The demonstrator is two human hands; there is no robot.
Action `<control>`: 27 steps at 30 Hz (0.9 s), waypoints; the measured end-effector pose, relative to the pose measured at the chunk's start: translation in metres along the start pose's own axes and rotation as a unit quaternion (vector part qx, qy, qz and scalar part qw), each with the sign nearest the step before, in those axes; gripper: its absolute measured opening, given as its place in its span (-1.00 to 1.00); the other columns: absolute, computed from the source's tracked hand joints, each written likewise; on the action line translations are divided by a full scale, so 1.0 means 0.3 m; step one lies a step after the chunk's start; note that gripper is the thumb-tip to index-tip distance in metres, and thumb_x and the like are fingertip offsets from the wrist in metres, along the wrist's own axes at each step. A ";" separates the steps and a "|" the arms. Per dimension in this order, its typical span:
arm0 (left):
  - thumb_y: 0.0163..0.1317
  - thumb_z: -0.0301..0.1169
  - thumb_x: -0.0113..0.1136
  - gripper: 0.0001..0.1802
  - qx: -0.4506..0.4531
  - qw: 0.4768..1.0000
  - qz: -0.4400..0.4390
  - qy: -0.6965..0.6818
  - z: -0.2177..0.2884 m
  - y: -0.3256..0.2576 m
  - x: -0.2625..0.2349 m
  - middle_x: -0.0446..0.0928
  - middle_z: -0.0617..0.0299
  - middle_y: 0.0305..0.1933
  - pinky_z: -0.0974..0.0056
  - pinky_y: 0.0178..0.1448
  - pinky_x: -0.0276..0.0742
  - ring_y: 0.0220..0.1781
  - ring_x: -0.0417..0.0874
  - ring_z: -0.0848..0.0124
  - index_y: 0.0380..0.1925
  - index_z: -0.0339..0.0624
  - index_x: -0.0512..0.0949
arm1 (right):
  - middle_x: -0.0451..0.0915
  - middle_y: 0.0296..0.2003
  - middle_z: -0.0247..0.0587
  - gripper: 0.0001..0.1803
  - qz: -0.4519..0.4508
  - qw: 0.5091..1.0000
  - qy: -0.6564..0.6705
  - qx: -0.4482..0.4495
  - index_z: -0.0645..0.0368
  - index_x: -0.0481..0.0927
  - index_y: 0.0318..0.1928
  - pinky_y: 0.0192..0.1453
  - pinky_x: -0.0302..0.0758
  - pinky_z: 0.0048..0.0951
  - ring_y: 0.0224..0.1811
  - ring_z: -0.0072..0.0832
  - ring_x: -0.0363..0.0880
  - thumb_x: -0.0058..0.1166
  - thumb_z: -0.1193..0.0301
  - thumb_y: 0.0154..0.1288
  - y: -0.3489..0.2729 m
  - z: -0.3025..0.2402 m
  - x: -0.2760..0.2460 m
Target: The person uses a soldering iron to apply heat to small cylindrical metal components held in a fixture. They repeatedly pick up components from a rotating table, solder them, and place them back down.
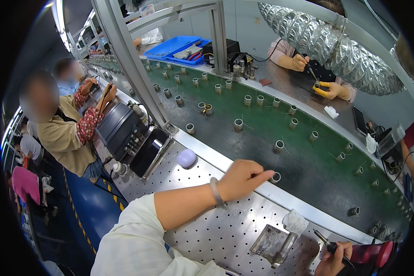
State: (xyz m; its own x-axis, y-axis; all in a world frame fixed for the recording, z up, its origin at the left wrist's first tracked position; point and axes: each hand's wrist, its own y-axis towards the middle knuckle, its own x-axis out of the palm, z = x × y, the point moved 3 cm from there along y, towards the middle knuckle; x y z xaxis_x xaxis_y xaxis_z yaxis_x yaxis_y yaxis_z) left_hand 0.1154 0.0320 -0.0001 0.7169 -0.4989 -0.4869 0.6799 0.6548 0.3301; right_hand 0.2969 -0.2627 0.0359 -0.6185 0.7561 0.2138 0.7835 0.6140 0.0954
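Observation:
My left hand (pixel 244 179), with a bangle at the wrist, reaches across the rail of the green conveyor belt. Its fingers are bent together, and their tips meet a short metal cylinder (pixel 276 177) with thin wires at the belt's near edge; the hand partly covers the grip. At the lower right, my right hand (pixel 336 260) grips a soldering iron (pixel 325 239) by its dark handle, tip pointing up and left. Close to that tip lie a crumpled white wipe (pixel 295 221), a metal rod (pixel 285 250) and a stained metal plate (pixel 267 240) on the perforated worktop (pixel 202 241).
Several similar cylinders stand along the belt (pixel 257 152). A lilac round object (pixel 186 158), a black tray (pixel 150 152) and a dark box (pixel 119 126) are left. A metal post (pixel 133 64) rises there. Across the belt, a co-worker's hands (pixel 329 89) hold a tool under a foil duct (pixel 326 46).

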 end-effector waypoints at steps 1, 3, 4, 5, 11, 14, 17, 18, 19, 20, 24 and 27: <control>0.16 -0.33 0.25 -0.61 0.090 0.991 0.053 0.083 0.018 0.011 -0.036 0.32 0.25 -0.71 0.26 -0.53 0.21 -0.66 0.30 0.39 -0.75 -0.24 0.38 | 0.49 -0.49 -0.22 -0.88 0.013 1.000 -0.008 0.003 0.22 0.40 -0.39 -0.43 0.34 -0.66 -0.55 -0.59 0.35 -0.04 0.50 0.33 0.001 -0.006 -0.001; -0.01 -0.40 0.35 -0.76 0.162 0.950 0.134 0.233 0.065 0.025 -0.125 0.46 0.15 -0.60 0.15 -0.42 0.38 -0.53 0.49 0.14 -0.69 -0.20 0.48 | 0.47 -0.50 -0.24 -0.87 0.047 0.999 -0.019 0.006 0.21 0.39 -0.40 -0.42 0.34 -0.67 -0.54 -0.60 0.35 -0.04 0.51 0.33 -0.006 -0.016 -0.001; -0.02 -0.42 0.36 -0.82 0.140 0.939 0.150 0.277 0.033 0.025 -0.185 0.48 0.15 -0.53 0.17 -0.37 0.44 -0.48 0.53 0.18 -0.59 -0.20 0.52 | 0.47 -0.50 -0.24 -0.87 0.046 0.999 -0.009 0.010 0.21 0.39 -0.40 -0.42 0.33 -0.67 -0.54 -0.60 0.34 -0.04 0.50 0.33 -0.008 -0.027 0.008; -0.05 -0.43 0.37 -0.81 0.071 0.930 0.159 0.324 -0.012 0.015 -0.247 0.51 0.13 -0.42 0.16 -0.34 0.48 -0.44 0.55 0.17 -0.48 -0.19 0.52 | 0.46 -0.50 -0.25 -0.86 0.044 0.999 0.000 0.015 0.20 0.38 -0.41 -0.43 0.33 -0.67 -0.54 -0.60 0.34 -0.04 0.50 0.33 -0.009 -0.040 0.020; -0.17 -0.52 0.39 -0.76 -0.014 0.879 0.134 0.458 -0.155 -0.032 -0.526 0.45 0.14 -0.29 0.14 -0.25 0.48 -0.30 0.55 0.15 -0.43 -0.17 0.56 | 0.45 -0.53 -0.27 -0.85 0.005 1.000 0.015 0.003 0.19 0.38 -0.43 -0.47 0.30 -0.67 -0.57 -0.63 0.33 -0.04 0.50 0.33 -0.014 -0.039 0.035; -0.15 -0.48 0.39 -0.83 -0.031 0.866 0.123 0.484 -0.200 -0.015 -0.519 0.44 0.14 -0.29 0.15 -0.18 0.48 -0.25 0.54 0.14 -0.49 -0.18 0.59 | 0.47 -0.53 -0.27 -0.86 0.000 1.000 -0.013 -0.005 0.20 0.40 -0.41 -0.47 0.31 -0.67 -0.58 -0.62 0.34 -0.02 0.49 0.32 -0.013 -0.030 0.008; -0.12 -0.43 0.39 -0.86 -0.065 0.857 0.103 0.501 -0.255 0.012 -0.526 0.45 0.13 -0.27 0.14 -0.13 0.50 -0.20 0.54 0.13 -0.53 -0.18 0.61 | 0.49 -0.52 -0.26 -0.88 0.014 1.000 -0.012 -0.001 0.21 0.44 -0.39 -0.47 0.33 -0.67 -0.59 -0.61 0.37 0.01 0.48 0.31 -0.014 -0.018 -0.003; -0.11 -0.41 0.38 -0.86 -0.078 0.857 0.096 0.501 -0.270 0.024 -0.531 0.45 0.13 -0.26 0.14 -0.12 0.51 -0.18 0.54 0.13 -0.53 -0.18 0.62 | 0.50 -0.51 -0.26 -0.89 0.022 1.000 -0.005 0.002 0.21 0.45 -0.38 -0.47 0.34 -0.67 -0.59 -0.61 0.38 0.02 0.48 0.31 -0.014 -0.015 -0.005; -0.10 -0.41 0.38 -0.87 -0.083 0.858 0.097 0.498 -0.276 0.035 -0.531 0.45 0.12 -0.26 0.14 -0.12 0.51 -0.18 0.54 0.12 -0.55 -0.18 0.62 | 0.51 -0.51 -0.26 -0.89 0.016 1.000 -0.008 -0.005 0.22 0.45 -0.37 -0.47 0.34 -0.67 -0.59 -0.61 0.39 0.02 0.47 0.31 -0.013 -0.012 -0.006; -0.09 -0.41 0.38 -0.87 -0.088 0.859 0.098 0.495 -0.279 0.046 -0.532 0.46 0.12 -0.27 0.15 -0.11 0.51 -0.17 0.54 0.12 -0.57 -0.18 0.62 | 0.51 -0.51 -0.26 -0.89 0.011 1.000 -0.011 -0.011 0.22 0.46 -0.37 -0.48 0.34 -0.68 -0.59 -0.61 0.39 0.03 0.47 0.31 -0.012 -0.009 -0.008; -0.07 -0.32 0.39 -0.81 -0.101 0.845 0.092 0.516 -0.281 0.073 -0.544 0.47 0.10 -0.29 0.15 -0.11 0.51 -0.18 0.55 0.12 -0.61 -0.19 0.62 | 0.50 -0.52 -0.28 -0.88 0.008 1.000 -0.012 0.000 0.21 0.44 -0.38 -0.49 0.33 -0.68 -0.60 -0.62 0.38 0.03 0.47 0.31 -0.017 -0.012 0.004; -0.04 -0.21 0.39 -0.71 -0.141 0.845 0.077 0.510 -0.251 0.080 -0.577 0.48 0.08 -0.29 0.15 -0.14 0.51 -0.22 0.55 0.12 -0.61 -0.21 0.60 | 0.48 -0.53 -0.30 -0.87 -0.001 1.000 -0.028 -0.002 0.20 0.42 -0.40 -0.50 0.32 -0.69 -0.60 -0.62 0.37 0.01 0.48 0.31 -0.018 -0.017 0.004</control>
State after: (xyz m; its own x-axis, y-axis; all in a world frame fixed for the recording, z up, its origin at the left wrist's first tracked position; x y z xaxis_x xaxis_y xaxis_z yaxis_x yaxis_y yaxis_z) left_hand -0.0039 0.1767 0.0313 0.1903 0.2580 -0.9472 0.4237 0.8488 0.3162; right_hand 0.2921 -0.2663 0.0407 -0.6216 0.7671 0.1590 0.7831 0.6139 0.0997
